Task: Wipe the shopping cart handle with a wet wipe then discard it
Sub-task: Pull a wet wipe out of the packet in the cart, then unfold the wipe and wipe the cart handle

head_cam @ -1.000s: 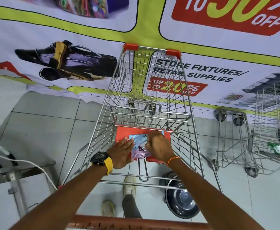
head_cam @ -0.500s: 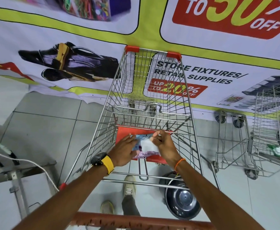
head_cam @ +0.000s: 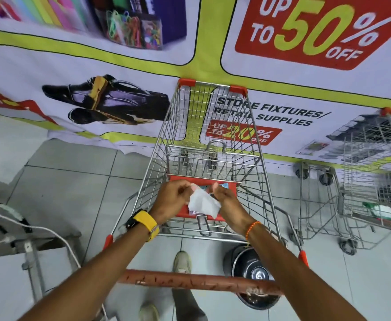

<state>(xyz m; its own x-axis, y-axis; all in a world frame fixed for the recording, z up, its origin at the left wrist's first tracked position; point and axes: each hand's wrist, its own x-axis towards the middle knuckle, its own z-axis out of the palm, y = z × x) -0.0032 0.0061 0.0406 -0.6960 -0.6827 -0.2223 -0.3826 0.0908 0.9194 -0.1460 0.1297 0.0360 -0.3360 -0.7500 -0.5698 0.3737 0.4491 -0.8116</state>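
A white wet wipe hangs above the cart's red seat flap, pinched between both hands. My left hand grips its upper left corner and my right hand holds its right side. The wipe pack lies on the flap, mostly hidden behind the hands and the wipe. The cart's worn red handle runs across in front of me, below both forearms, with neither hand touching it. The wire cart basket stretches away towards the wall.
A black round lidded bin stands on the tiled floor under the cart's right side. A second wire cart holding a green and white pack is parked at the right. A metal stand with a white cable is at the left. A printed banner covers the wall ahead.
The right hand has pulled the wipe out of the pack. The left hand has let go of the pack and now pinches the wipe, which is spread between both hands.
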